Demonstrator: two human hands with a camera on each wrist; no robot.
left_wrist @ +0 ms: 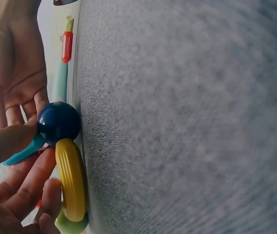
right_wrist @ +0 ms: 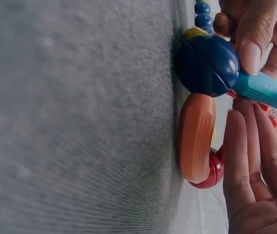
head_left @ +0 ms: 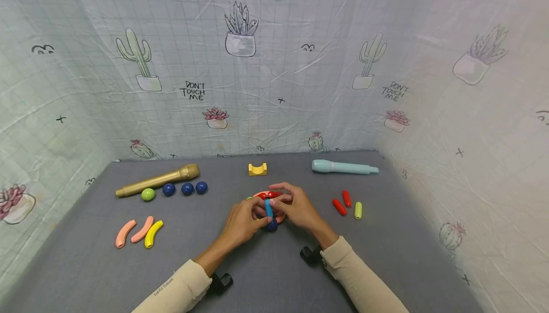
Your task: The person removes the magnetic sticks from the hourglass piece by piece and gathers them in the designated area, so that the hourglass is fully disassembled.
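Note:
A light-blue toy rod [head_left: 268, 208] stands between my two hands, one end at a dark blue ball [head_left: 272, 226]. My left hand [head_left: 241, 223] pinches the rod by the ball, its thumb on top. With thumb and fingers, my right hand [head_left: 301, 209] grips the rod's other end. In the left wrist view, a curved yellow piece [left_wrist: 71, 180] joins the ball, with a green ball [left_wrist: 72, 223] past it. The right wrist view shows a curved orange piece [right_wrist: 197, 139] on the ball's other side and a red ball [right_wrist: 215, 170] beyond. My fingers hide the ring's middle.
Behind stand a gold microphone-shaped piece [head_left: 158, 181], a yellow cradle block [head_left: 257, 169] and a light-blue microphone-shaped piece [head_left: 345, 167]. Blue balls [head_left: 187, 189] and a green ball [head_left: 147, 194] lie left, above curved pieces [head_left: 142, 230]. Short red rods [head_left: 340, 207] and a yellow-green rod [head_left: 358, 211] lie right.

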